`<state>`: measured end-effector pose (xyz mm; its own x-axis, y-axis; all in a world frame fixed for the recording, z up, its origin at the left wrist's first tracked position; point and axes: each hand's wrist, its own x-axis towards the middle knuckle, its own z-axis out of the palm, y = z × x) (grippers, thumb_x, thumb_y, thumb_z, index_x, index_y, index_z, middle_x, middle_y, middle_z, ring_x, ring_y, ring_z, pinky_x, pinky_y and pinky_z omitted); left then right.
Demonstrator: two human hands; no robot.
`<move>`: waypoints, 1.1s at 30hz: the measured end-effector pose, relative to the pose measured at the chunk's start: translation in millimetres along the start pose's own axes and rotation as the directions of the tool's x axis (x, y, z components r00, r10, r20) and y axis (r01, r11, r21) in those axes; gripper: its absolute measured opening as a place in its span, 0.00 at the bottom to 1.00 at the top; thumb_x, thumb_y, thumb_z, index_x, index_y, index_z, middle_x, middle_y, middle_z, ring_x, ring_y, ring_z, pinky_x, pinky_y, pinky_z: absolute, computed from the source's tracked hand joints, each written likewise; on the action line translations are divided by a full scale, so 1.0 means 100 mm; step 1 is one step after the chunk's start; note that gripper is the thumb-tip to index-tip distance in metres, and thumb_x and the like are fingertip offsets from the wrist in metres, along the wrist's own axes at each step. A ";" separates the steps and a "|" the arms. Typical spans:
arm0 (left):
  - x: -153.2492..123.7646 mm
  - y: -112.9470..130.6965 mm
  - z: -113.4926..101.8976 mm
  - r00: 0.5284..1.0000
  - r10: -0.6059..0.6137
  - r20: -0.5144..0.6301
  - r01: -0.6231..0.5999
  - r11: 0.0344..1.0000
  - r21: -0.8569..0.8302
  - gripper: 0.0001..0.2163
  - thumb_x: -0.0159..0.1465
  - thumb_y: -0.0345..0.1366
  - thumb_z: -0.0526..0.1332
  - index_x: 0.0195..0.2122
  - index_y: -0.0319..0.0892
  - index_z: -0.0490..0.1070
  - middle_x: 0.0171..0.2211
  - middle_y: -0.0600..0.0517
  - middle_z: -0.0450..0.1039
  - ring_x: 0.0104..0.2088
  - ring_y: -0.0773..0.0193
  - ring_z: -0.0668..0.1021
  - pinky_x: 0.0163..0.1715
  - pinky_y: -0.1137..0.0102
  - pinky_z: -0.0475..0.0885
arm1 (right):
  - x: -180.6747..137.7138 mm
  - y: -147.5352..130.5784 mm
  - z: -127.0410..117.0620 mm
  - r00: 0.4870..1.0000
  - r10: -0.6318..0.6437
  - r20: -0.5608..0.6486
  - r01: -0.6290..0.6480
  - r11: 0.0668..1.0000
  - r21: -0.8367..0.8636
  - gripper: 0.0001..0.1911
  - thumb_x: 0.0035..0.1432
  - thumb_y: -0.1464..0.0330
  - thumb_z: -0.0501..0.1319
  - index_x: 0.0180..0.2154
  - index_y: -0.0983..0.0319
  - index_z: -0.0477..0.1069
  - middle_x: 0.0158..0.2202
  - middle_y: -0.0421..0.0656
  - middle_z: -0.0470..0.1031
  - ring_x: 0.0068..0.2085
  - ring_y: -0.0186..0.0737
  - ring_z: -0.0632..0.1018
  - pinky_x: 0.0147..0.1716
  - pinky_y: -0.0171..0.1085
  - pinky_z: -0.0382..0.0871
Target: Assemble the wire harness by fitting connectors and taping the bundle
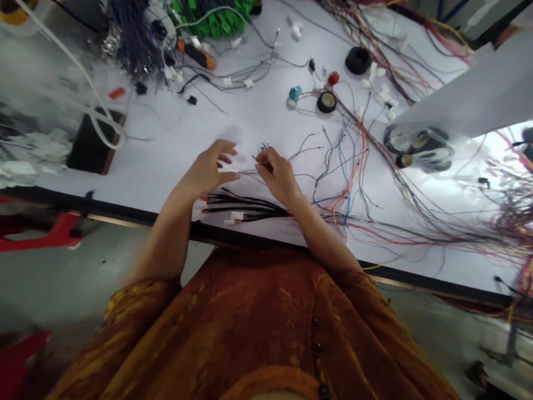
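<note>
My left hand [207, 169] hovers over the white table, its fingers and thumb apart with nothing between them. To its right, my right hand [278, 173] pinches a thin wire [255, 158] between thumb and fingertips. Small metal terminals with blue parts [265, 146] show just beyond the right fingertips. Thin grey wires [247, 171] run between the two hands. Below them lies a wire harness in black sleeving [250, 208], with white connectors [237, 215] at its left end. Loose wire ends [312, 149] spread out to the right of my right hand.
Black tape rolls [358, 60] lie at the back, near a blue connector [295, 93] and a red connector [333, 78]. Orange-handled cutters [196, 54] rest by bundled wires [135, 39]. A dark phone-like slab [95, 140] is at left. Long wire bundles [416, 205] cover the right side.
</note>
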<state>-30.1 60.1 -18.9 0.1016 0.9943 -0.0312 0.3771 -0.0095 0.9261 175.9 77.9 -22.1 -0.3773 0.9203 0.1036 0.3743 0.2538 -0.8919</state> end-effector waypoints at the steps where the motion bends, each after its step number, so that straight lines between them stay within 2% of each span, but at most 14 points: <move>1: -0.02 -0.10 -0.04 0.999 0.021 -0.039 -0.018 0.996 0.091 0.24 0.45 0.33 0.74 0.46 0.46 0.77 0.46 0.47 0.79 0.42 0.54 0.78 0.47 0.60 0.74 | 0.05 0.02 0.03 1.000 0.005 0.003 -0.005 1.000 0.002 0.03 0.63 0.72 0.59 0.36 0.59 0.66 0.30 0.37 0.72 0.32 0.33 0.71 0.38 0.36 0.66; 4: -0.06 -0.32 -0.02 0.996 0.070 -0.047 -0.057 0.969 0.241 0.08 0.50 0.33 0.70 0.33 0.44 0.80 0.38 0.46 0.78 0.43 0.48 0.77 0.53 0.55 0.69 | 0.12 0.10 0.09 0.999 -0.008 0.039 0.008 1.000 -0.009 0.06 0.63 0.71 0.59 0.32 0.59 0.66 0.29 0.37 0.71 0.31 0.33 0.70 0.37 0.36 0.63; 6: -0.06 -0.34 0.03 0.998 0.048 -0.048 -0.037 0.978 0.205 0.04 0.54 0.35 0.69 0.31 0.44 0.80 0.34 0.47 0.78 0.39 0.52 0.76 0.50 0.57 0.70 | 0.15 0.15 0.12 0.998 -0.044 0.053 0.046 0.998 -0.038 0.06 0.62 0.72 0.60 0.31 0.59 0.68 0.30 0.38 0.71 0.33 0.34 0.70 0.37 0.36 0.62; 10: -0.02 -0.22 0.08 0.995 -0.088 -0.053 0.080 0.988 -0.134 0.09 0.60 0.42 0.67 0.36 0.44 0.81 0.27 0.51 0.78 0.29 0.63 0.75 0.35 0.68 0.72 | 0.17 0.19 0.12 0.994 -0.073 0.081 0.077 0.996 -0.053 0.07 0.63 0.69 0.61 0.31 0.59 0.71 0.31 0.39 0.72 0.34 0.35 0.70 0.38 0.37 0.62; 13: 0.02 -0.12 0.10 0.986 -0.163 -0.027 0.143 0.925 -0.351 0.10 0.62 0.44 0.66 0.33 0.42 0.80 0.24 0.51 0.76 0.24 0.67 0.74 0.28 0.72 0.70 | 0.15 0.16 0.07 0.997 0.000 0.082 -0.001 1.000 0.008 0.06 0.64 0.68 0.59 0.33 0.59 0.70 0.28 0.37 0.71 0.30 0.33 0.68 0.35 0.36 0.61; 16: 0.04 -0.09 0.15 0.974 -0.228 0.008 0.202 0.844 -0.496 0.10 0.61 0.43 0.67 0.32 0.42 0.76 0.24 0.53 0.75 0.23 0.70 0.73 0.25 0.74 0.69 | 0.14 0.13 0.01 1.000 -0.008 -0.009 0.008 1.000 0.013 0.06 0.63 0.70 0.59 0.32 0.59 0.67 0.31 0.38 0.71 0.31 0.33 0.68 0.35 0.36 0.62; 19: 0.05 -0.10 0.20 0.971 -0.238 0.033 0.216 0.805 -0.552 0.08 0.60 0.41 0.68 0.35 0.42 0.76 0.28 0.53 0.76 0.26 0.69 0.76 0.28 0.74 0.71 | 0.16 0.12 -0.03 0.994 -0.094 -0.063 0.092 0.995 -0.037 0.06 0.63 0.71 0.59 0.31 0.58 0.66 0.36 0.42 0.72 0.36 0.36 0.70 0.39 0.37 0.65; 25: 0.02 -0.14 0.26 0.975 -0.220 0.022 0.186 0.762 -0.620 0.08 0.59 0.41 0.70 0.35 0.43 0.75 0.28 0.53 0.74 0.29 0.68 0.75 0.32 0.72 0.72 | 0.18 0.09 -0.06 0.999 -0.003 0.046 0.004 1.000 -0.018 0.06 0.64 0.69 0.59 0.32 0.59 0.66 0.30 0.37 0.72 0.32 0.33 0.69 0.37 0.36 0.64; 33: -0.02 -0.13 0.27 0.985 -0.172 0.032 0.150 0.736 -0.660 0.15 0.57 0.46 0.74 0.38 0.44 0.76 0.30 0.52 0.75 0.31 0.68 0.78 0.36 0.71 0.75 | 0.12 0.05 -0.11 0.999 -0.027 0.039 0.026 0.999 0.043 0.08 0.63 0.69 0.62 0.30 0.59 0.69 0.29 0.37 0.72 0.32 0.33 0.69 0.37 0.36 0.63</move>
<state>-10.4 55.4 -40.8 0.0651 0.9772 -0.2023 -0.3153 0.2125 0.9249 182.7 93.6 -20.8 -0.4199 0.9008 0.1108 0.3278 0.2644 -0.9070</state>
